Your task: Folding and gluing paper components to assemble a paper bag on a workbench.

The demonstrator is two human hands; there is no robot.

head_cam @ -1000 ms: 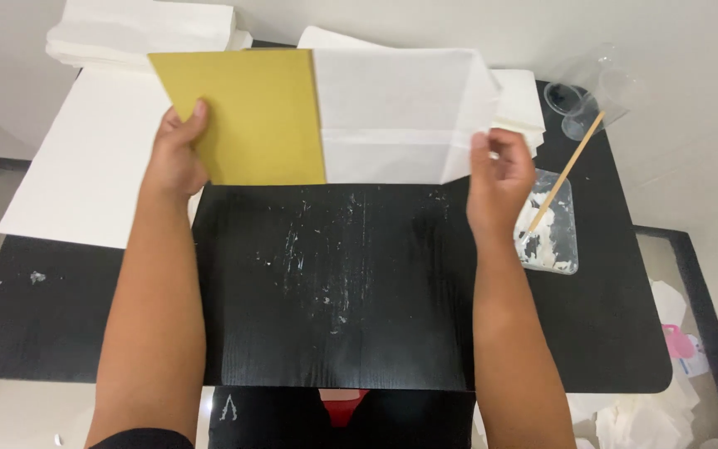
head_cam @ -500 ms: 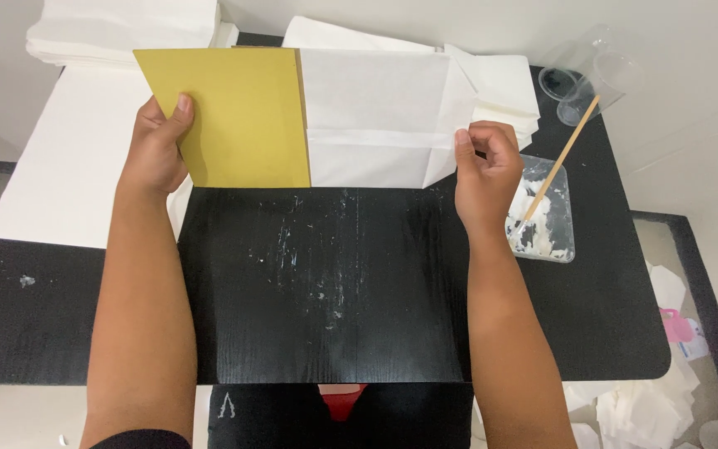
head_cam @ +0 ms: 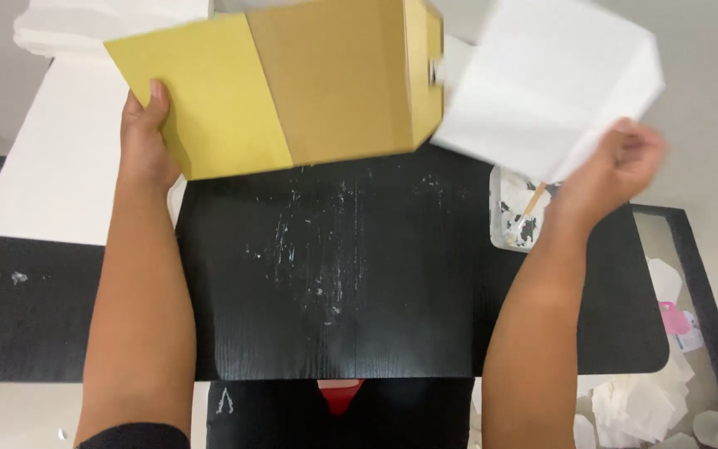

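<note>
My left hand point(head_cam: 147, 137): upper left of the frame, thumb and fingers clamped on the left edge of the yellow and brown folded card point(head_cam: 292, 83).
Folded card: lifted off the black table point(head_cam: 334, 274), across the top centre, tilted.
My right hand point(head_cam: 617, 162): upper right, blurred, fingers closed on the lower corner of the white sheet point(head_cam: 550, 83).
White sheet: raised, upper right, just beside the card.
Glue tray with stick point(head_cam: 521, 218): on the table, right of centre, below the sheet.
White board point(head_cam: 60, 158): flat at the left.

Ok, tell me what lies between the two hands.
Head view: between left hand and right hand spans the lifted sheet, yellow, brown, then white.
</note>
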